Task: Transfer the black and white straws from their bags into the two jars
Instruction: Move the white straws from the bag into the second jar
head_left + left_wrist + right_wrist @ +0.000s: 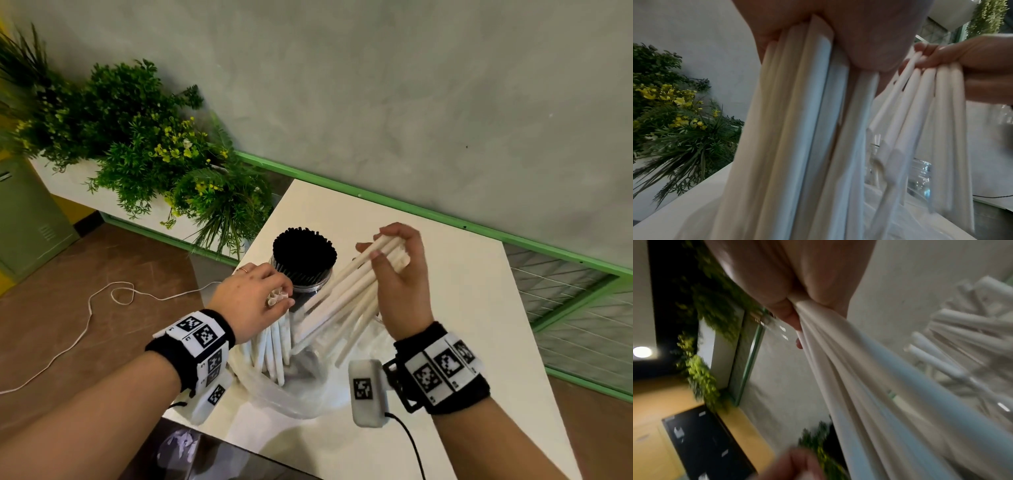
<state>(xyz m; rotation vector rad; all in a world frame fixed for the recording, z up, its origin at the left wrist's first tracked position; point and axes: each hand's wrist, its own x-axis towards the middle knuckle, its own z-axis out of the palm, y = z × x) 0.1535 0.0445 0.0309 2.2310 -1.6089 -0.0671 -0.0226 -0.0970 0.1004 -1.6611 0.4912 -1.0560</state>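
Observation:
A clear jar point(305, 260) packed with black straws stands at the table's far left. My left hand point(279, 296) grips the top ends of an upright bundle of white straws point(274, 349), whose lower ends sit in a clear plastic bag point(274, 394). My right hand point(376, 246) holds a second, slanted bundle of white straws point(346, 298) that fans down towards the bag and a clear glass jar point(920, 175), mostly hidden in the head view. The left wrist view shows the left bundle point(797, 129) and the right hand's bundle point(920, 121). The right wrist view, blurred, shows its straws point(869, 394).
The white table point(462, 291) is small, with edges close on the left and right. A planter of green plants point(154, 154) stands to the left by the wall. A white cord point(102, 308) lies on the brown floor. A green-framed mesh panel point(565, 308) is at the right.

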